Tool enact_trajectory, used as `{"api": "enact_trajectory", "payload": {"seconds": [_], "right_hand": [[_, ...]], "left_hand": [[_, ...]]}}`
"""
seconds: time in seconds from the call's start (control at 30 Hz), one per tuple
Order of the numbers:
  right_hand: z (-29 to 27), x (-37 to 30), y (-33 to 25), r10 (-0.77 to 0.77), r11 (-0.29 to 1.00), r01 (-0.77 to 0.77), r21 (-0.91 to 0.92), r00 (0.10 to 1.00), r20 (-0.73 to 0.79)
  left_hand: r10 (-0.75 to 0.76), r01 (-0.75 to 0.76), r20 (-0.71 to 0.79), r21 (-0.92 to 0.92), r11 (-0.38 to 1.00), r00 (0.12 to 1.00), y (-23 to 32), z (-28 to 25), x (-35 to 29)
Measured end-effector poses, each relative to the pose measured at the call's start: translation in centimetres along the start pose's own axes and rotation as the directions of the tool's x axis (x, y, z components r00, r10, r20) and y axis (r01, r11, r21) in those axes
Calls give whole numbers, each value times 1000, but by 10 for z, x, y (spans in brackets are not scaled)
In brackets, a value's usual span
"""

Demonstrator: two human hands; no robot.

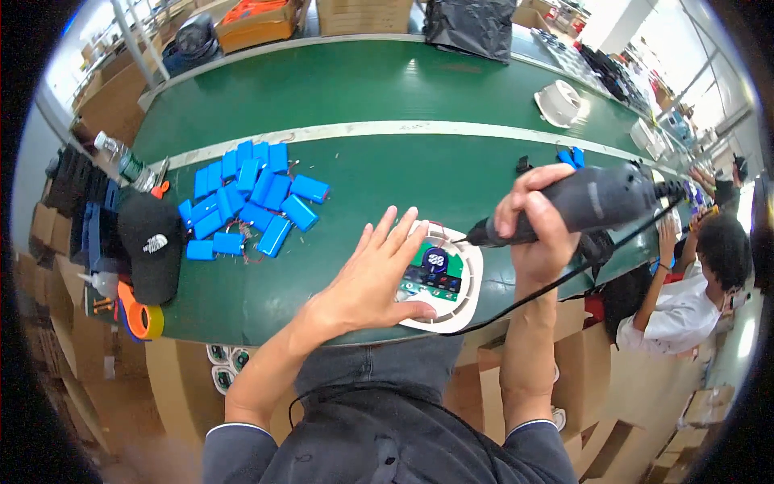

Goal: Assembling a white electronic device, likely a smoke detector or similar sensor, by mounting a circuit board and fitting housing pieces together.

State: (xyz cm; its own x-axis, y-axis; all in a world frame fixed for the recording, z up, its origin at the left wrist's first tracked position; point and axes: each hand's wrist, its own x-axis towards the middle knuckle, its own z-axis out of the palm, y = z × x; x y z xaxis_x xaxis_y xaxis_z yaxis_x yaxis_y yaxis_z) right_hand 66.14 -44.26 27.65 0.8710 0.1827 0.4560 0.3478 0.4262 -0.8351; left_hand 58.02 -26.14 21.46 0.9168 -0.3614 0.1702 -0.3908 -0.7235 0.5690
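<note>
A white round-cornered plastic housing [470,310] lies on the green bench near its front edge, a green circuit board [453,264] inside it. My left hand [379,278] rests flat over the housing's left side, fingers stretched out and thumb along its lower part. In my right hand [538,219] is a dark corded electric screwdriver [592,202], held nearly level. Its thin tip points left and reaches the housing's upper rim; whether it touches a screw is too small to tell. Left of my left hand lies a loose group of blue battery packs [246,194] with thin wires.
A black cap [151,246], a water bottle [125,160] and tape rolls [147,320] sit at the bench's left end. The screwdriver's black cord [556,284] crosses below my right wrist. A white round part [559,103] stands far right. Another person [685,294] works at right.
</note>
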Motion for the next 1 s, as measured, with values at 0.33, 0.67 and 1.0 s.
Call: {"api": "enact_trajectory", "payload": {"seconds": [0.33, 0.67, 1.0], "right_hand": [[-1, -3, 6, 66, 998, -66, 9, 997, 35], [-3, -4, 8, 40, 993, -43, 113, 999, 29], [-1, -4, 5, 32, 997, -32, 67, 999, 0]], "left_hand": [[1, -4, 37, 87, 996, 999, 4, 13, 9], [13, -14, 14, 74, 997, 1000, -1, 14, 8], [24, -24, 2, 69, 997, 1000, -1, 13, 7]]}}
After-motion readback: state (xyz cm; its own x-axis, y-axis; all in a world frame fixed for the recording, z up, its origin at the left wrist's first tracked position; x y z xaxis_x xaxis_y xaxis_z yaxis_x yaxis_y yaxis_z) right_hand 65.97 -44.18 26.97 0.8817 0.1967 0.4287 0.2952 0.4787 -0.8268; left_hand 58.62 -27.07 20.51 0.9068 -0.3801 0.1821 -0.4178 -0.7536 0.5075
